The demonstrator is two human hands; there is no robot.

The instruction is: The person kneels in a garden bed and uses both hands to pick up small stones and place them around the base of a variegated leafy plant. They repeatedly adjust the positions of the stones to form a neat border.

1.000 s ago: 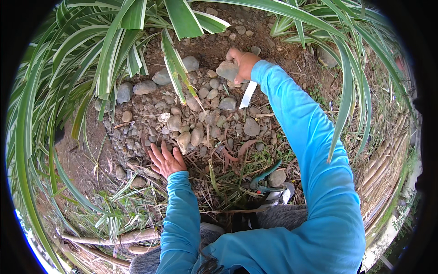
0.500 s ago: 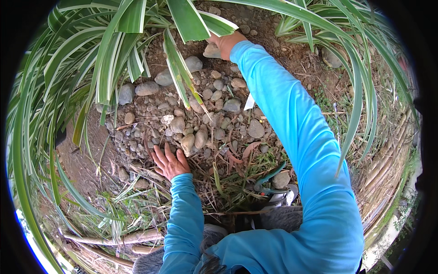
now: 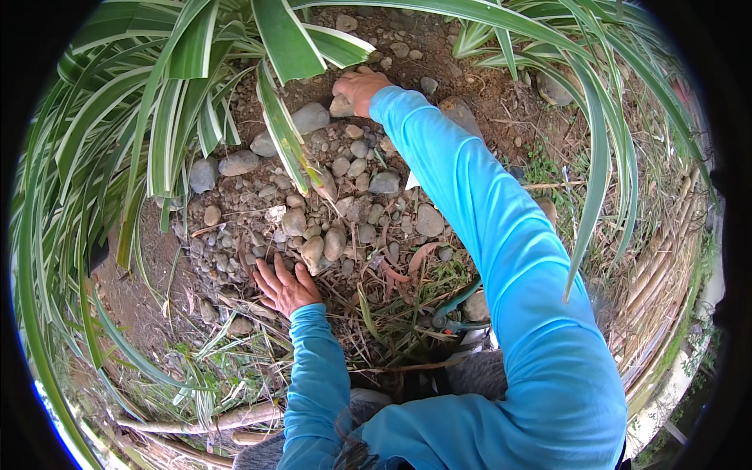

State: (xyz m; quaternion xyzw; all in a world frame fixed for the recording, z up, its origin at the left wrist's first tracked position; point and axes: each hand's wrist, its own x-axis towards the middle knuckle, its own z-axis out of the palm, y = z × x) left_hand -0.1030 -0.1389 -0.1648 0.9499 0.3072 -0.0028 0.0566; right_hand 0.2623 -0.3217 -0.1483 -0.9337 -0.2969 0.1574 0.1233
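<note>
At the far end of the stone patch my right hand (image 3: 363,91) curls over a pale stone (image 3: 341,106), fingers partly hidden behind it. A larger grey stone (image 3: 310,118) lies just left of that one, in a rough row with other rounded stones such as a brownish one (image 3: 239,163) and a bluish-grey one (image 3: 204,175). My left hand (image 3: 287,290) rests on the ground with its fingers spread, beside a tan stone (image 3: 312,251); nothing is in it.
Striped green-and-white leaves (image 3: 180,117) hang over the left and far sides. Near my knees lies a teal-handled tool (image 3: 454,305), partly covered by dry grass, next to a round stone (image 3: 476,306). Dry stalks (image 3: 654,266) line the right.
The view has shifted a little. My right hand has come slightly nearer with the pale stone, and more of the hand shows from under the leaf. My left hand stays on the ground.
</note>
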